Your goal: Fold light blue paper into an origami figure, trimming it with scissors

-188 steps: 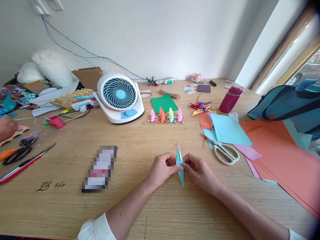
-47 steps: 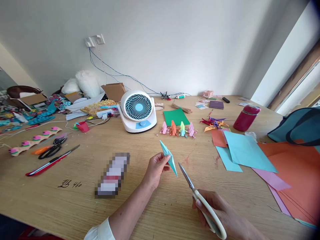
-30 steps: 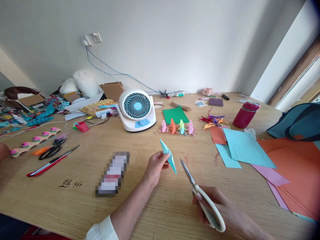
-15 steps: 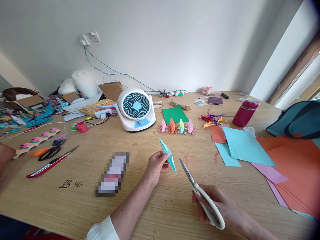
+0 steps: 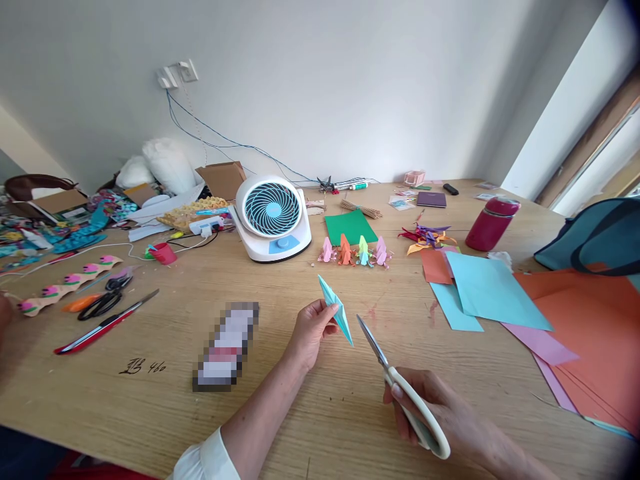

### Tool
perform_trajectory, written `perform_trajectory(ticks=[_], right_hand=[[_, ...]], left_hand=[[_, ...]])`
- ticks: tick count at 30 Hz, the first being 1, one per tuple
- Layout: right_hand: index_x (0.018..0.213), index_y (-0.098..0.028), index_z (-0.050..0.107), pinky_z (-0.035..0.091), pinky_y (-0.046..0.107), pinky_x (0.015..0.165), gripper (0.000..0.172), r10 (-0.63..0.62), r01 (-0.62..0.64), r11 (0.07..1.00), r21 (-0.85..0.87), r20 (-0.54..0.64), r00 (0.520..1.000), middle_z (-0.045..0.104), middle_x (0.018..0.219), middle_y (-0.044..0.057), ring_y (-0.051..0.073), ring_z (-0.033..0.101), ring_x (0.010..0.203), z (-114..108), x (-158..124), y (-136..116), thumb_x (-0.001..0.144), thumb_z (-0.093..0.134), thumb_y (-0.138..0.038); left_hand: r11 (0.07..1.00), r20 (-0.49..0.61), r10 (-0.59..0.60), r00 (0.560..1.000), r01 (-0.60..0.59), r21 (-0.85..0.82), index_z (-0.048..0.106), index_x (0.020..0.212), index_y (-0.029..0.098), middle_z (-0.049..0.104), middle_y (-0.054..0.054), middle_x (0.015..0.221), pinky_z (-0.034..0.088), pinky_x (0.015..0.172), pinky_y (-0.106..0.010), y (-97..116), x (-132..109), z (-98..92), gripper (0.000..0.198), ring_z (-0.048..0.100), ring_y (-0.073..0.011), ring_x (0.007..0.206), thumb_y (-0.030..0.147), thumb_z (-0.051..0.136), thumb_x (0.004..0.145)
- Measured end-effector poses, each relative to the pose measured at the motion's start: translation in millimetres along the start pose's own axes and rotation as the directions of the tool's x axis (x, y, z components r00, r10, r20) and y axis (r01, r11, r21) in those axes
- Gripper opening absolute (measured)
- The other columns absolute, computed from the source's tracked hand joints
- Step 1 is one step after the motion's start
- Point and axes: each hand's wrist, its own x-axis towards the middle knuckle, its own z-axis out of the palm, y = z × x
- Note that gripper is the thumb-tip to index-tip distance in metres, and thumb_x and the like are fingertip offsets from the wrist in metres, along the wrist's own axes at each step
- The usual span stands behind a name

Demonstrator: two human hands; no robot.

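Note:
Between the thumb and fingers of my left hand [image 5: 313,331] is a folded light-blue paper [image 5: 336,311], long and narrow with pointed ends. My right hand [image 5: 425,407] grips white-handled scissors [image 5: 417,410] whose blades look closed. Their tip points up and left, a short way right of the paper's lower point and apart from it. Beyond my hands stands a row of several small folded-paper figures [image 5: 345,251] in pink, orange, yellow-green and lilac. Behind them lies a green paper sheet [image 5: 351,228].
A white fan [image 5: 273,217] stands behind my left hand. To the right are coloured paper sheets [image 5: 500,290], a red bottle [image 5: 493,225] and a teal bag [image 5: 593,233]. On the left lie a blurred phone-like object [image 5: 227,347], a red-handled knife [image 5: 105,327] and black scissors [image 5: 103,303]. Another person's hand [image 5: 4,313] shows at the left edge.
My hands, the folded paper and the scissors stay almost still. At the far left, the other person's hand has drawn back from the wavy strip with pink decorations.

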Motion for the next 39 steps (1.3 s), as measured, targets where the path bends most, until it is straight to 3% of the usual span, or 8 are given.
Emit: perform_trajectory(ticks=[21, 35, 39], right_hand=[[0.081, -0.017, 0.054, 0.037, 0.022, 0.049, 0.048, 0.016, -0.016, 0.999, -0.039, -0.015, 1.0, 0.061, 0.06, 0.0, 0.011, 0.051, 0.052, 1, -2, -7, 0.088, 0.052, -0.064], [0.086, -0.016, 0.054, 0.037, 0.023, 0.05, 0.055, 0.011, -0.01, 0.999, -0.033, 0.011, 1.0, 0.06, 0.061, 0.001, 0.011, 0.05, 0.052, -3, -3, -9, 0.088, 0.046, -0.07], [0.089, -0.016, 0.055, 0.039, 0.024, 0.053, 0.058, 0.022, -0.021, 0.995, -0.093, 0.014, 1.0, 0.062, 0.066, 0.002, 0.012, 0.051, 0.056, -5, -8, -15, 0.088, 0.043, -0.073]], left_hand=[[1.0, 0.007, 0.018, 1.0, -0.018, 0.008, 0.063, 0.073, 0.014, 0.06, 0.003, 0.069, 0.047, 0.052, -0.016, 1, 1, -1.7, 0.039, 0.052, -0.0056, 0.058, 0.043, 0.086, 0.061], [0.997, 0.05, 0.052, 0.997, -0.049, -0.059, 0.06, 0.075, 0.016, 0.053, 0.005, 0.068, 0.05, 0.054, -0.016, 8, -13, 8.5, 0.035, 0.051, -0.0066, 0.06, 0.039, 0.084, 0.066], [0.999, 0.065, 0.025, 0.998, -0.023, -0.03, 0.058, 0.079, 0.017, 0.056, 0.004, 0.072, 0.054, 0.057, -0.021, 6, -17, 13.3, 0.036, 0.059, -0.0101, 0.065, 0.042, 0.082, 0.067]])
